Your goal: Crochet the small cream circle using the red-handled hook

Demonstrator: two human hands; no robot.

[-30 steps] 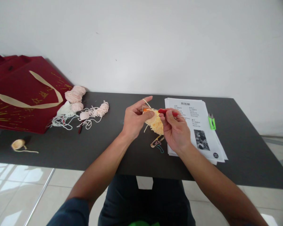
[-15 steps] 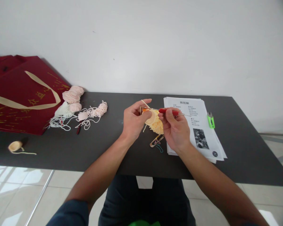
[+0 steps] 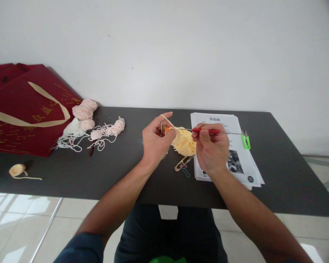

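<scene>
My left hand (image 3: 157, 140) pinches a small cream crochet piece (image 3: 176, 137) between thumb and fingers, with a strand of yarn (image 3: 166, 119) running over the raised index finger. A bit of orange shows at the piece's edge by the thumb. In my right hand (image 3: 212, 148) is a crochet hook (image 3: 207, 131) with a red grip, held level; its thin metal shaft points left to the crochet piece. Behind and below the piece lies a yellow yarn ball (image 3: 186, 143), partly covered by it. Whether the hook's tip has a loop on it is too small to tell.
Printed sheets (image 3: 237, 126) lie under my right hand, with green thread snips (image 3: 246, 140) at their edge. A metal pin with stitch markers (image 3: 182, 165) is nearby. Leftward are pink yarn (image 3: 84, 109), a maroon bag (image 3: 22, 109) and a cream crocheted cup (image 3: 17, 170).
My right hand has moved right with the hook, drawing its shaft away from the crochet piece. My left hand has shifted slightly left, and more of the yellow yarn ball shows.
</scene>
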